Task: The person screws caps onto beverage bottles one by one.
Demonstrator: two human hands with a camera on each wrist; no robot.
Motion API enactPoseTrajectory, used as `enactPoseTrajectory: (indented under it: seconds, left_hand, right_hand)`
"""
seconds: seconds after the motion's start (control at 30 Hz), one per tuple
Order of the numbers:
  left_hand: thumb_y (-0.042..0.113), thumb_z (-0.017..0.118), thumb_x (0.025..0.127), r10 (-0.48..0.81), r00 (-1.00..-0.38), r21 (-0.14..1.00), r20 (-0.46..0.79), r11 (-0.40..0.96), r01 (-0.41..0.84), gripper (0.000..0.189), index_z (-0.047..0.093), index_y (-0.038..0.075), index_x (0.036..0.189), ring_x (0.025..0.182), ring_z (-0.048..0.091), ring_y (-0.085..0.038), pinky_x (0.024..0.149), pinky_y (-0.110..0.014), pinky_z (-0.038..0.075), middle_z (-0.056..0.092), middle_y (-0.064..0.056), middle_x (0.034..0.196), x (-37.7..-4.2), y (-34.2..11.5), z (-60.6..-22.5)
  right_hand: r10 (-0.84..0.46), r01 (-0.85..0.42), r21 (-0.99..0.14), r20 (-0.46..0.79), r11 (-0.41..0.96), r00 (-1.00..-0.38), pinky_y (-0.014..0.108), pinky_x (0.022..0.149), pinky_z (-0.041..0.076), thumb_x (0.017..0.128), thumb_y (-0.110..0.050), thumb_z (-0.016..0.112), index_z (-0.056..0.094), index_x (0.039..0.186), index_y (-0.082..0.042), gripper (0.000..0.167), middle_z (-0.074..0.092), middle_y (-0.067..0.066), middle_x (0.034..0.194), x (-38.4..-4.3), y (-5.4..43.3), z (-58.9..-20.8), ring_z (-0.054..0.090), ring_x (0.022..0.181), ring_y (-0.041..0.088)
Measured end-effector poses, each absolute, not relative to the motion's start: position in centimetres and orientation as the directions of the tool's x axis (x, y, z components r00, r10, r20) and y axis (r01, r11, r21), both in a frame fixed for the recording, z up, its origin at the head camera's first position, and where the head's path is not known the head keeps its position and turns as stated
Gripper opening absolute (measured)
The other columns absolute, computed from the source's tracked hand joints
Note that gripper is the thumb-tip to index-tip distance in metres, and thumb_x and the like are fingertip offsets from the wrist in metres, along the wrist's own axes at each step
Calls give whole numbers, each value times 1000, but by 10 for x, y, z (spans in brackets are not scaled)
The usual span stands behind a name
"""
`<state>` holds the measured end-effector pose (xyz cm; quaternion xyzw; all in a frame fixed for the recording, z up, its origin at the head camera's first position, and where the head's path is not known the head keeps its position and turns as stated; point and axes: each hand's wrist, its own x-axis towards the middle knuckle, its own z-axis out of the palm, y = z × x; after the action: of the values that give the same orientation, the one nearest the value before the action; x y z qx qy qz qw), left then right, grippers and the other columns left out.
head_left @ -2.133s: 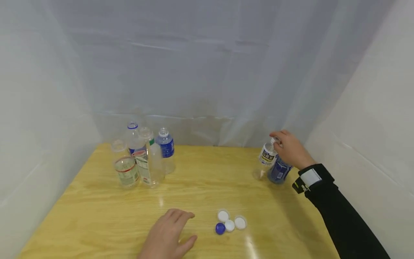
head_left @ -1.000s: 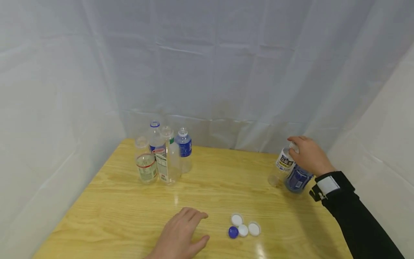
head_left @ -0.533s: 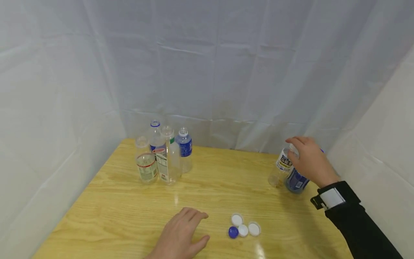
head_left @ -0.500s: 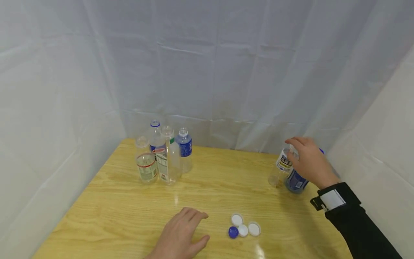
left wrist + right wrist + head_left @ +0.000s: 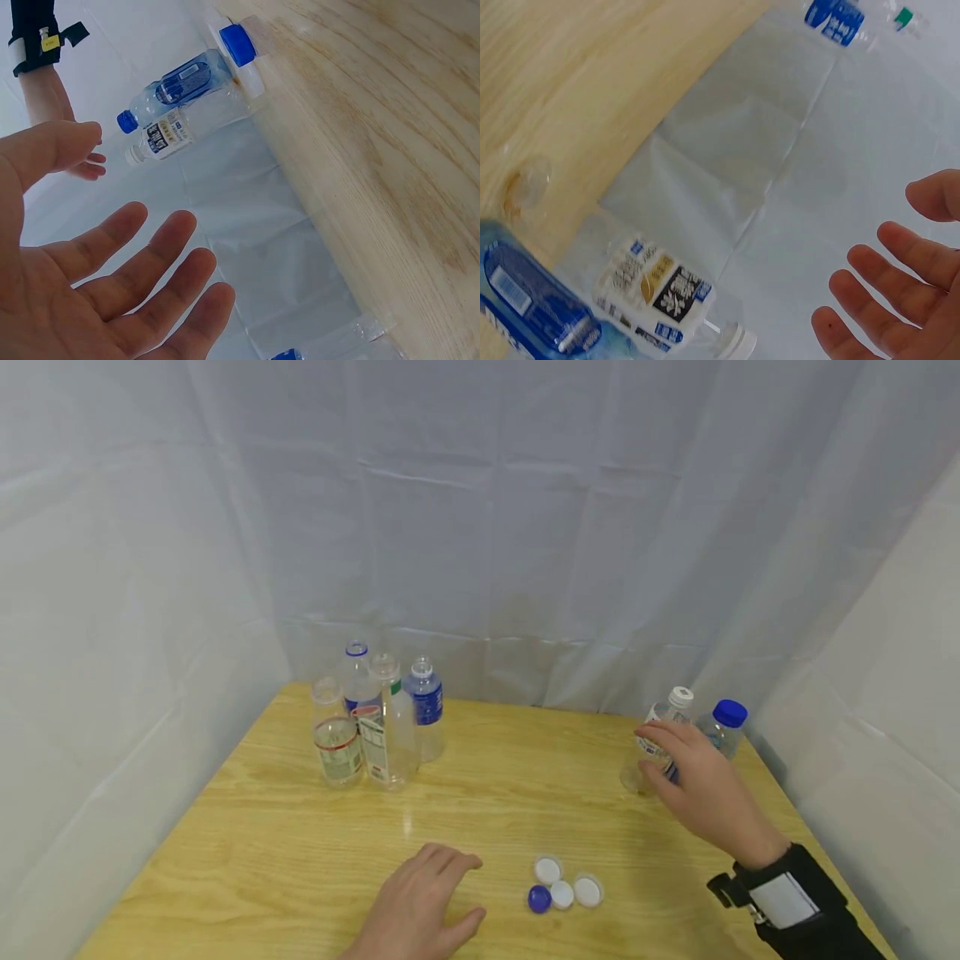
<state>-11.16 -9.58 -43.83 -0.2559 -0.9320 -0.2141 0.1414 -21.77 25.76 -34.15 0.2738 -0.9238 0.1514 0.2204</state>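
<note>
My right hand [image 5: 708,793] is near two upright plastic bottles at the right back, fingers extended and holding nothing. One bottle is clear with a white cap [image 5: 681,695] and a white label [image 5: 652,292]. Beside it stands a bluish bottle [image 5: 532,300] with a blue cap [image 5: 730,713]; in the head view my hand partly hides both. In the right wrist view the hand is apart from the white-capped bottle. My left hand [image 5: 412,906] hovers relaxed at the table's front, thumb apart from the fingers and nothing held. Just right of it lie loose caps, one blue [image 5: 539,898] and several white [image 5: 588,890].
Several uncapped bottles cluster at the left back of the wooden table [image 5: 487,777]: one with a red-rimmed label [image 5: 339,750], a tall clear one [image 5: 401,743], and a blue-labelled one [image 5: 427,706]. White sheeting [image 5: 465,527] surrounds the table on the back and sides.
My right hand has left the white-capped bottle's top and moved down toward me, uncovering the white and blue caps. The left hand has hardly moved.
</note>
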Motion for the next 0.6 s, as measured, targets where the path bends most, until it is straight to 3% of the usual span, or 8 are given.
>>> enactPoseTrajectory:
  seconds: [0.6]
  left_hand:
    - [38,82,80,426,-810,315,404,766,560,45,69,15,117,100,64,-13,82,-34,58,70,4,109,-113,-93,-441]
  right_hand:
    - [-480,-612,-241,435,753,-762,44,90,57,89,-17,77,62,133,-17,47,62,0,134,-161,230,-370,60,121,20]
